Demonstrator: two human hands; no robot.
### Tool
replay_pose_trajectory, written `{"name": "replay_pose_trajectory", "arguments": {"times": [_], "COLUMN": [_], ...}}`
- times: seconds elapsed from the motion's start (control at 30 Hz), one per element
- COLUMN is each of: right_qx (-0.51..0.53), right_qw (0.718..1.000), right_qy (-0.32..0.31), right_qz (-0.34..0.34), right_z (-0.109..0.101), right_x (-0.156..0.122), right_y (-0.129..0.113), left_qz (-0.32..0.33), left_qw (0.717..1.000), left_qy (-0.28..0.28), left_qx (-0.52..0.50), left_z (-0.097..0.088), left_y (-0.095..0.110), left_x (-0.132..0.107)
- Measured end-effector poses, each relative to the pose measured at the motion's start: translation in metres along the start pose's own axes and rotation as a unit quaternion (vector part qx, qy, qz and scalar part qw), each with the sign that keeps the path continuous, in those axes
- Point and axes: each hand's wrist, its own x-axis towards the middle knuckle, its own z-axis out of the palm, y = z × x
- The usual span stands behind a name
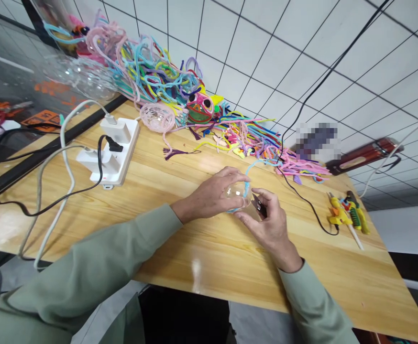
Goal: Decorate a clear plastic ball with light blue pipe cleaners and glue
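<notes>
My left hand (pixel 219 193) is closed around a clear plastic ball (pixel 235 192), low over the middle of the wooden table. A light blue pipe cleaner (pixel 247 187) runs down along the ball, and its loose end curves away toward the back right. Close to the ball's right side, my right hand (pixel 266 222) grips a small dark tool with a pointed metal tip (pixel 258 204); its exact kind is mostly hidden by the fingers. The tip points toward the ball, and whether it touches cannot be made out.
A pile of coloured pipe cleaners (pixel 151 71) lines the wall, with a decorated ball (pixel 200 107) among them. At left sits a white power strip (pixel 128 153) with cables. A yellow glue gun (pixel 338 212), pliers (pixel 356 212) and a red flask (pixel 368 155) are at right.
</notes>
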Motion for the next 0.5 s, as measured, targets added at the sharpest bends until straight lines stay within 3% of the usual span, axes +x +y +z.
{"name": "replay_pose_trajectory", "arguments": {"times": [0.5], "right_qx": [0.081], "right_qw": [0.994], "right_qy": [0.014], "right_qz": [0.079], "right_z": [0.01], "right_x": [0.009], "right_y": [-0.015], "left_qz": [-0.002], "left_qw": [1.0], "left_qy": [0.018], "left_qx": [0.025], "left_z": [0.004], "left_y": [0.002], "left_x": [-0.002]}}
